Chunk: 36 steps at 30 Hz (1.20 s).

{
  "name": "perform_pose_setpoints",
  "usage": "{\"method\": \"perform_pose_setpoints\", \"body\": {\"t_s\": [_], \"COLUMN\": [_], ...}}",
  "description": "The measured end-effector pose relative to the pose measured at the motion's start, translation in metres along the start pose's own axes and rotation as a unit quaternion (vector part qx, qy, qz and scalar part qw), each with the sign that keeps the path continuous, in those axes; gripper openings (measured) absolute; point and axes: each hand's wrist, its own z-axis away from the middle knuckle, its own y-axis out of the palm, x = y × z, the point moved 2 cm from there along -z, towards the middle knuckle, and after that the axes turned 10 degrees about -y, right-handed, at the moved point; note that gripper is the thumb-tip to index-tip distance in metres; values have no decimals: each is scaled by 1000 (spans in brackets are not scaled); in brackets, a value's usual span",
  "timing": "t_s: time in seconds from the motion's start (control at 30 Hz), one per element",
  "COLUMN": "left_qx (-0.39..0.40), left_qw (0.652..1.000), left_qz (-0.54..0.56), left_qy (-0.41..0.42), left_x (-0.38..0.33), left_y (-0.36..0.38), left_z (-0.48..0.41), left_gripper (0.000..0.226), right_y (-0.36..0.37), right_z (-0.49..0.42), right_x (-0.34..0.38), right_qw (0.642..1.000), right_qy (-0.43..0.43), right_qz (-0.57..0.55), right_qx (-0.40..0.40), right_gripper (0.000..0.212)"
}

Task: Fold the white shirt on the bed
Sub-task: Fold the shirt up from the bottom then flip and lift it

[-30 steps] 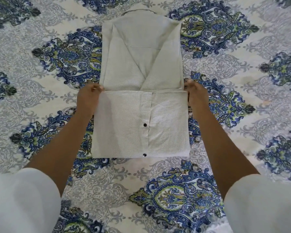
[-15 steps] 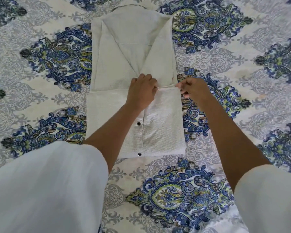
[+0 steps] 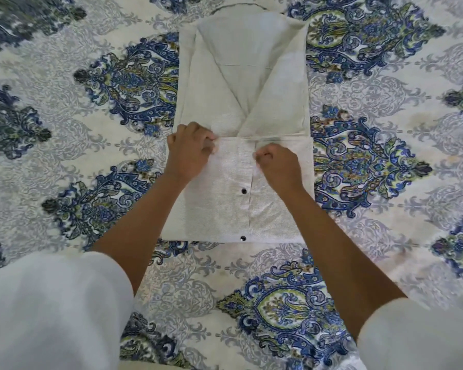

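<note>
On the bed [image 3: 385, 249], your white shirt [image 3: 241, 102] runs 12 to 6. Your left hand [image 3: 191, 153] and right hand [image 3: 278, 166] each pinch its turned-up hem with curled fingers; the unfolded half lies toward 12.

**Patterned bedspread fills the view**

A bedspread [image 3: 64, 161] is spread flat across the whole view. A pale cream ground is printed with large ornate medallions [image 3: 364, 166] in dark blue, olive green and some brown, set in staggered rows. Between them, lighter grey scrollwork [image 3: 358, 89] is laid out in diamond shapes, joined by thin dashed grey lines. Faint brownish marks [image 3: 422, 121] can be made out on the pale ground at the right. The far left corner [image 3: 0, 12] is blurred and dark, and its pattern cannot be read.
</note>
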Motion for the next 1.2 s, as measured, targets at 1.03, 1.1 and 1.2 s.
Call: {"method": "perform_pose_setpoints", "body": {"t_s": [1.03, 1.1, 1.2], "left_qx": [142, 156, 166], "left_qw": [942, 935, 934], "left_qz": [279, 294, 297], "left_qy": [-121, -120, -105], "left_x": [66, 69, 71], "left_y": [-38, -40, -43], "left_z": [-29, -25, -20], "left_gripper": [8, 8, 16], "right_y": [27, 27, 27], "right_z": [-34, -36, -41], "right_x": [8, 8, 5], "right_qw": [986, 986, 988], "right_qy": [110, 117, 129], "right_qz": [76, 80, 70], "right_qx": [-100, -84, -53], "right_gripper": [12, 16, 24]}}
